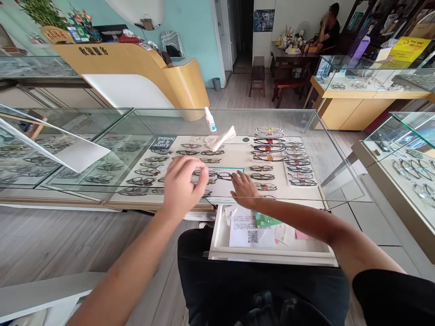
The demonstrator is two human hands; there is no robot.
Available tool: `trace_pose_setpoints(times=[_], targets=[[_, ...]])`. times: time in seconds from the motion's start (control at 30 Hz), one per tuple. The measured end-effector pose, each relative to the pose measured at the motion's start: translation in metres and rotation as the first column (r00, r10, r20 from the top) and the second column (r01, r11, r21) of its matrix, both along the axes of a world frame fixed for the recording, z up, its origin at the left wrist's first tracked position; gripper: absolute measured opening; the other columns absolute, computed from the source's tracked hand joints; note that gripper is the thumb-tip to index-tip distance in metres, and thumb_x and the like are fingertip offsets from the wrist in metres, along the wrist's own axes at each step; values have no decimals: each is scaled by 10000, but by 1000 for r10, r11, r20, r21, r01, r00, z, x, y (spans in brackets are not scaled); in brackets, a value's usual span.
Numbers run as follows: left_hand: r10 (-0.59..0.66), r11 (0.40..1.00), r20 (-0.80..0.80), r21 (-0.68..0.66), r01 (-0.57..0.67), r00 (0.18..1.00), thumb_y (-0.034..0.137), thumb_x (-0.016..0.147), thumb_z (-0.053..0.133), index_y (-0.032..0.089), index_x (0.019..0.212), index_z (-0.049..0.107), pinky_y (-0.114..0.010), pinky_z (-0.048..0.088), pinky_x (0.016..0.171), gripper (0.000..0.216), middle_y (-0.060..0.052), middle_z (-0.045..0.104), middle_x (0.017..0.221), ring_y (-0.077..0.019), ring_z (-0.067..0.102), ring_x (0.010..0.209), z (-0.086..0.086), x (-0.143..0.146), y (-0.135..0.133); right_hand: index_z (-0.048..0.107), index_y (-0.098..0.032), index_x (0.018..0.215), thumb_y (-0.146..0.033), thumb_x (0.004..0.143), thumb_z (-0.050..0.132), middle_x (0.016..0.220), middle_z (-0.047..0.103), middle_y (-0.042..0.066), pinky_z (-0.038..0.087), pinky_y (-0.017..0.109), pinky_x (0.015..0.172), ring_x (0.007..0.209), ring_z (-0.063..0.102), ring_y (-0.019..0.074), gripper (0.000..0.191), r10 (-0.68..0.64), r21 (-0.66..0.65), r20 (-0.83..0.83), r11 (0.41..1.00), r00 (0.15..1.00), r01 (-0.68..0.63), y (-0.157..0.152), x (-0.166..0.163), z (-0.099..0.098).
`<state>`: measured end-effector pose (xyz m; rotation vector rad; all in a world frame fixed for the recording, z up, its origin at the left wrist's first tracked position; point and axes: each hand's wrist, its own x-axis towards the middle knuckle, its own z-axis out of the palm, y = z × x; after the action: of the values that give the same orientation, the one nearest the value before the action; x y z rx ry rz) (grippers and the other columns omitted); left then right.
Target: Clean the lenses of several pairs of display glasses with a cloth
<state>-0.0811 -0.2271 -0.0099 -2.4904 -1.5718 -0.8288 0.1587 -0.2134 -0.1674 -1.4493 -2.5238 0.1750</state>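
My right hand [245, 189] reaches inside the glass display case [217, 199], fingers stretched out and apart. Its fingertips are at the right end of a dark-framed pair of eyeglasses [224, 175], which lies on a teal-edged white card. Whether they touch is unclear. My left hand [183, 183] is raised in front of the case, its fingers curled towards the thumb. What it holds, if anything, is hidden, and it covers some eyeglasses behind it. Rows of eyeglasses [261, 176] lie on both sides. On the glass top are a white cloth [220, 139] and a white spray bottle [210, 120].
An open drawer [272, 256] with papers juts out below the case, close to my legs. A mirror [68, 145] leans over the left case. More glass cases [408, 154] stand at right. Further back are a wooden counter [136, 63] and a seated person [329, 34].
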Motion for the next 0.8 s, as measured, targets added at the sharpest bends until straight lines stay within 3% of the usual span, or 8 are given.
trace_pose_setpoints(times=[0.1,0.2,0.27,0.4,0.57,0.8], targets=[[102,990,-46,-94,-105,994,350,1125,479,222,1161,776,-504,571,1213,325,-143,815,1317,-342,740,1309,-13,-2,47,499,39,1737,-334,1158,496,1858,467,299,295,588,1464,1784,319,447,689,-67,-14,23,998,997,67,41,-9,-5],[210,939,-110,-255,-232,972,417,1086,503,145,1475,718,-586,495,1316,521,-217,695,1647,-427,622,1556,-34,-7,82,504,74,1719,-324,1162,454,1839,480,313,292,571,1461,1769,331,456,686,-129,-18,26,991,991,129,76,-16,-12],[252,921,-105,-279,-272,962,474,1101,477,114,1609,641,-635,423,1374,643,-246,579,1776,-451,516,1667,-49,-10,92,501,85,1714,-320,1160,441,1824,485,329,296,575,1454,1762,335,464,689,-163,-22,27,986,986,163,99,-19,-17],[266,930,-81,-241,-278,961,516,1106,475,198,1656,616,-651,412,1372,651,-210,555,1806,-435,499,1682,-63,-16,91,513,39,1726,-308,1147,450,1817,498,313,243,575,1468,1776,302,455,678,-220,-40,31,974,975,222,145,-19,-28],[273,921,-112,-256,-294,955,514,1102,483,233,1642,607,-665,421,1347,621,-195,548,1816,-436,487,1688,-60,-21,87,541,70,1694,-293,1135,433,1789,520,316,190,576,1479,1766,298,476,675,-272,-79,37,958,962,274,189,-17,-41],[283,910,-130,-275,-309,950,537,1122,442,233,1648,586,-683,420,1320,624,-191,535,1822,-453,476,1687,-58,-22,84,561,49,1680,-303,1124,443,1792,511,317,177,597,1473,1759,294,466,669,-293,-130,26,947,956,294,223,-12,-58]])
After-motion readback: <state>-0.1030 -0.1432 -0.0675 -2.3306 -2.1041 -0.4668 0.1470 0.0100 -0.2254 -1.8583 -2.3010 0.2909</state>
